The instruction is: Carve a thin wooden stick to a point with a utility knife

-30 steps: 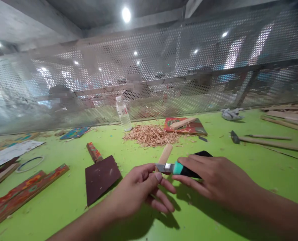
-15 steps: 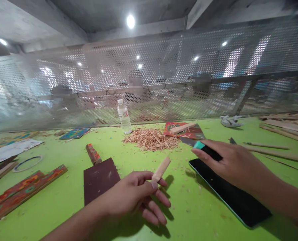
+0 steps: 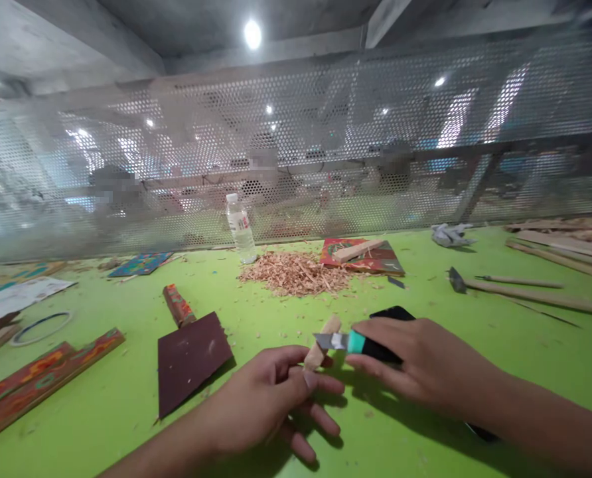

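Between the thumb and index finger of my left hand [image 3: 281, 392] is a small pale wood piece [image 3: 332, 325], tilted up and away to the right; the other fingers are loosely spread above the green table. My right hand [image 3: 410, 352] is closed round a utility knife [image 3: 370, 346] with a black and teal handle. Its blade points left and lies across the wood piece, seemingly touching it. Below the right hand is a black phone or tablet [image 3: 393, 312], mostly hidden by the hand and forearm. A dark brown sheet of sandpaper [image 3: 191, 362] lies left of my left hand.
Ahead is a pile of wood shavings [image 3: 296, 273] beside a water bottle [image 3: 241, 229]. A painted board [image 3: 390, 259] carries a wood strip. Painted wood strips [image 3: 52, 378] lie left; a hammer-like tool [image 3: 458, 280] and sticks lie right. A perforated metal screen [image 3: 296, 153] stands behind.
My right hand has moved left and down, bringing the knife blade from above the phone onto the wood piece. My left hand keeps its hold. The view has shifted slightly.
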Demonstrator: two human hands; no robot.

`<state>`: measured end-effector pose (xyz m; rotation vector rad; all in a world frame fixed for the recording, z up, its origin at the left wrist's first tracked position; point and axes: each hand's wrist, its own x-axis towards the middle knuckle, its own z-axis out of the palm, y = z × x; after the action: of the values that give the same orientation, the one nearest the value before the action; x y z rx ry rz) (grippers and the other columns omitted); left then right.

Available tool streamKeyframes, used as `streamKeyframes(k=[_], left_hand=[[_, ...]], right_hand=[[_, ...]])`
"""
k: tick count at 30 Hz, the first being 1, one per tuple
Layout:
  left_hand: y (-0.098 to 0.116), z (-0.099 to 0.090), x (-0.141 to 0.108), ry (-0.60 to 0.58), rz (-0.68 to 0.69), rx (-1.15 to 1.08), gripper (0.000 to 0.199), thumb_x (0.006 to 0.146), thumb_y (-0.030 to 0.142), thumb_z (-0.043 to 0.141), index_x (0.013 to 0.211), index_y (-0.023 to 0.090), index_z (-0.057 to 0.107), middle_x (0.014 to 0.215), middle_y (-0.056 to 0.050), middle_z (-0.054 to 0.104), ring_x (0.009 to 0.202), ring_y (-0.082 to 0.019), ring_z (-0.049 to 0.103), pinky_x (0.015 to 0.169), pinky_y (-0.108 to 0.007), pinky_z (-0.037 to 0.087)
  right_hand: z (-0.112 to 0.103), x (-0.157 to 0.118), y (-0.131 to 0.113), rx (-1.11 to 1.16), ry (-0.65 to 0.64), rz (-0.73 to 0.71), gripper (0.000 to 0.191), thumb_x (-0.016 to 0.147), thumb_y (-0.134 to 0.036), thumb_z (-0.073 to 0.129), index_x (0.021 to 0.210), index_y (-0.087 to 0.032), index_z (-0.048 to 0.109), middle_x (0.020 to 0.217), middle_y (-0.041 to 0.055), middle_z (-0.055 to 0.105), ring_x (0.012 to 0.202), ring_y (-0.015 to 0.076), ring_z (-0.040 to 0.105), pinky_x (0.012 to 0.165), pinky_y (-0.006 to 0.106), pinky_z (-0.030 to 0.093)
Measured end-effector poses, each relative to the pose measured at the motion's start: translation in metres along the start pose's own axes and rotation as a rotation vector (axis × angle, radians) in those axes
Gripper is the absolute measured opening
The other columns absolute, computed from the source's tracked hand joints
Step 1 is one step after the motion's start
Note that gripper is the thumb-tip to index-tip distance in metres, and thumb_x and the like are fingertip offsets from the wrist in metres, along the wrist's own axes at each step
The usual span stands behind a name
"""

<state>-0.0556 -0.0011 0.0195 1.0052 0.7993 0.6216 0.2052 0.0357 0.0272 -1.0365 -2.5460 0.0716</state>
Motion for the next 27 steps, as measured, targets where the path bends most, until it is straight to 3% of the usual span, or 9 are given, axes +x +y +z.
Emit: streamKeyframes(k=[3,10,15,20,24,27], left_hand=[[0.001,0.002,0.0,0.006,0.027,0.037,0.037,0.097,0.042,0.073,0.121,0.014,0.07,0.13,-0.019,0.067,0.089,-0.021,0.079,0.057,-0.019,0.064],[-0.007,0.005,0.004,0.12,0.065,0.132,0.04,0.093,0.047,0.077,0.113,0.013,0.072,0.099,-0.011,0.073,0.079,-0.019,0.079,0.053,-0.017,0.059],[-0.006,0.009,0.005,0.188,0.11,0.172,0.036,0.094,0.045,0.074,0.108,0.012,0.074,0.088,-0.008,0.074,0.076,-0.019,0.078,0.052,-0.018,0.058],[0.004,0.009,0.001,0.166,0.084,0.216,0.035,0.1,0.041,0.066,0.112,0.009,0.074,0.077,-0.008,0.076,0.068,-0.016,0.077,0.056,-0.019,0.06],[0.009,0.004,-0.002,0.158,0.075,0.154,0.034,0.097,0.042,0.071,0.11,0.012,0.077,0.107,-0.014,0.08,0.074,-0.016,0.079,0.056,-0.02,0.061],[0.009,0.001,-0.005,0.129,0.061,0.129,0.035,0.093,0.043,0.076,0.107,0.012,0.077,0.116,-0.015,0.08,0.074,-0.016,0.08,0.056,-0.019,0.062]], right_hand=[[0.003,0.0,-0.008,0.048,-0.061,-0.029,0.036,0.108,-0.053,0.051,0.101,-0.023,0.069,0.086,0.0042,0.076,0.07,0.0207,0.068,0.061,0.032,0.041],[0.007,-0.001,-0.014,0.046,-0.133,-0.002,0.036,0.108,-0.051,0.05,0.096,-0.022,0.066,0.088,0.0059,0.074,0.072,0.0214,0.067,0.063,0.033,0.041],[0.01,-0.002,-0.014,0.006,-0.087,0.021,0.037,0.109,-0.052,0.05,0.103,-0.021,0.068,0.091,0.0074,0.075,0.074,0.0236,0.07,0.062,0.034,0.042],[0.009,-0.001,-0.015,-0.078,-0.003,-0.034,0.045,0.11,-0.056,0.043,0.109,-0.02,0.068,0.088,0.0069,0.076,0.074,0.0251,0.072,0.061,0.035,0.044],[0.004,0.001,-0.006,-0.128,0.053,-0.07,0.054,0.112,-0.06,0.033,0.104,-0.02,0.069,0.083,0.0065,0.075,0.069,0.0241,0.071,0.058,0.034,0.046],[-0.007,0.003,0.021,-0.147,0.134,0.039,0.061,0.112,-0.061,0.029,0.096,-0.02,0.071,0.073,0.0061,0.073,0.053,0.0196,0.066,0.049,0.031,0.043]])
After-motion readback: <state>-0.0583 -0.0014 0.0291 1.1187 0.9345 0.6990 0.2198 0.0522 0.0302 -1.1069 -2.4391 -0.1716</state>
